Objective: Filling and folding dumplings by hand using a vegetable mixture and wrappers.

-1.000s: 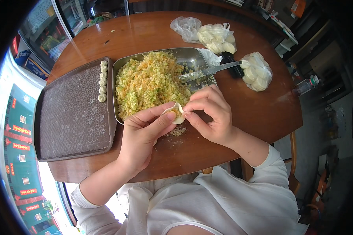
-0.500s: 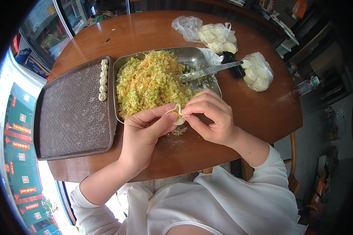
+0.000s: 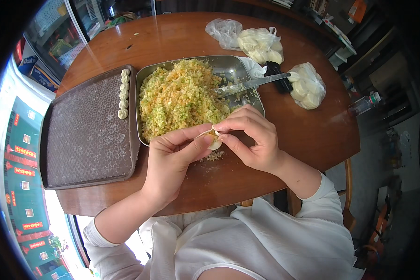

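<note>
Between my two hands is a small dumpling (image 3: 215, 143) of pale dough, its wrapper partly folded over a bit of filling. My left hand (image 3: 175, 151) holds it from the left with thumb and fingers. At its upper right edge, my right hand (image 3: 251, 135) pinches the dough between thumb and forefinger. Just beyond my hands stands a metal tray (image 3: 137, 100) heaped with chopped yellow, green and orange filling (image 3: 179, 95). A long flat metal spatula or blade (image 3: 254, 83) rests across the tray's right side. My fingers hide part of the dumpling.
On the left lies a brown tray (image 3: 86, 135) with a row of several finished dumplings (image 3: 124, 93) along its right edge. Clear bags of round wrappers (image 3: 260, 44) sit at the back right, another bag (image 3: 308, 86) nearer. A black object (image 3: 280, 77) lies between them.
My right thumb and forefinger have drawn the dough's raised edge together, so the wrapper's opening looks narrower. My left hand stays nearly still.
</note>
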A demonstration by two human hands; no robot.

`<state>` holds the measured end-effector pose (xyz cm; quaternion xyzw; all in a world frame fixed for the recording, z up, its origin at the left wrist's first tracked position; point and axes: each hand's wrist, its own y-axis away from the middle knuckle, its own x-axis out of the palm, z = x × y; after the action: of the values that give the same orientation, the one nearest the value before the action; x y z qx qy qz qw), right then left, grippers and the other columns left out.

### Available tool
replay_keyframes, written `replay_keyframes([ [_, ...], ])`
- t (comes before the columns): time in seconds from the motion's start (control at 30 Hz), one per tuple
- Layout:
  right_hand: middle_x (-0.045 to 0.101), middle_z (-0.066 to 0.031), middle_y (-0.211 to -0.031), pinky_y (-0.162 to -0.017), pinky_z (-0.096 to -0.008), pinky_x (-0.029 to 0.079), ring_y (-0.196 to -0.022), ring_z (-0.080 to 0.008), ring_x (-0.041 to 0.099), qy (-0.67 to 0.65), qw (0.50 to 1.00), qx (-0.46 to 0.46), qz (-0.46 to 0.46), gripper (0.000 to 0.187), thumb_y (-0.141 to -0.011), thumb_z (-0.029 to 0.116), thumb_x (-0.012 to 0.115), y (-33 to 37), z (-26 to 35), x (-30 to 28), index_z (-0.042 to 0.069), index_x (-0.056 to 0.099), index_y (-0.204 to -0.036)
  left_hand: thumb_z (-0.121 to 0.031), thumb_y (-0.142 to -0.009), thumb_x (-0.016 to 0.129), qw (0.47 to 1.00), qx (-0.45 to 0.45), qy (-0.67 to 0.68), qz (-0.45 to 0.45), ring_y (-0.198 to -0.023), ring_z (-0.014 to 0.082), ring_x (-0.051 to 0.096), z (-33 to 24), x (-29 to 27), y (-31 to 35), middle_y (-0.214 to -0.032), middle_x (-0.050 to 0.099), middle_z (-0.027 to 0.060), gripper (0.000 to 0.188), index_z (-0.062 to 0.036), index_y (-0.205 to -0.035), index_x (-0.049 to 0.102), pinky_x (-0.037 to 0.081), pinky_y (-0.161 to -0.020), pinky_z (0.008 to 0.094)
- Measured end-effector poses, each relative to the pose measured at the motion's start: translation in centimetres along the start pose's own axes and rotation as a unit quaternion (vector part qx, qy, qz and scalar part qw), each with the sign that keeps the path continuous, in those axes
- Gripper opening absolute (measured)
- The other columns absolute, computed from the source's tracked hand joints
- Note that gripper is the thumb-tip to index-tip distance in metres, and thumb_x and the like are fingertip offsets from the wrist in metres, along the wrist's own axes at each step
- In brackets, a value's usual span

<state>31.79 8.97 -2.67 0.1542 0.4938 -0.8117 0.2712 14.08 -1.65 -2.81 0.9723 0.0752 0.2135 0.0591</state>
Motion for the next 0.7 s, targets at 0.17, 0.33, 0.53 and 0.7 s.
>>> replay_keyframes([
  [0.17, 0.067, -0.0056, -0.088, -0.071, -0.0333, 0.048, -0.08, -0.0226, 0.062, -0.016, 1.0, 0.019, 0.014, 0.015, -0.081, -0.001, 0.073, -0.04, -0.03, -0.12, 0.006, 0.066, -0.093, -0.004, -0.093, 0.067, 1.0, -0.001, 0.01, 0.01, -0.089, 0.0087, 0.066, -0.06, -0.01, -0.02, -0.104, 0.072, 0.0083, 0.024, 0.0025, -0.116, 0.068, 0.056, -0.077, 0.0214],
  [0.33, 0.063, -0.0048, -0.087, -0.074, -0.0341, 0.046, -0.08, -0.0232, 0.059, -0.019, 0.999, 0.025, 0.025, 0.014, -0.082, -0.001, 0.071, -0.08, 0.01, -0.13, 0.005, 0.061, -0.09, -0.004, -0.093, 0.067, 1.0, -0.005, 0.008, 0.011, -0.09, 0.0088, 0.066, -0.13, 0.0, -0.04, -0.104, 0.072, 0.0083, 0.025, 0.0031, -0.117, 0.068, 0.056, -0.077, 0.021],
  [0.53, 0.06, -0.0059, -0.086, -0.073, -0.0338, 0.045, -0.08, -0.0222, 0.056, 0.001, 0.999, 0.019, 0.036, 0.013, -0.086, 0.001, 0.069, 0.16, -0.26, -0.03, 0.005, 0.059, -0.093, -0.004, -0.093, 0.067, 1.0, -0.01, 0.012, 0.013, -0.089, 0.0083, 0.066, -0.17, -0.03, -0.01, -0.102, 0.072, 0.0079, 0.026, 0.0039, -0.118, 0.067, 0.054, -0.079, 0.0216],
  [0.7, 0.06, -0.005, -0.087, -0.073, -0.0348, 0.044, -0.08, -0.0237, 0.056, 0.001, 0.999, 0.023, 0.032, 0.015, -0.084, 0.001, 0.07, 0.13, -0.14, -0.05, 0.005, 0.059, -0.093, -0.004, -0.092, 0.069, 1.0, -0.007, 0.014, 0.015, -0.087, 0.0081, 0.066, -0.46, 0.18, 0.06, -0.099, 0.072, 0.008, 0.029, 0.006, -0.118, 0.066, 0.054, -0.079, 0.0215],
])
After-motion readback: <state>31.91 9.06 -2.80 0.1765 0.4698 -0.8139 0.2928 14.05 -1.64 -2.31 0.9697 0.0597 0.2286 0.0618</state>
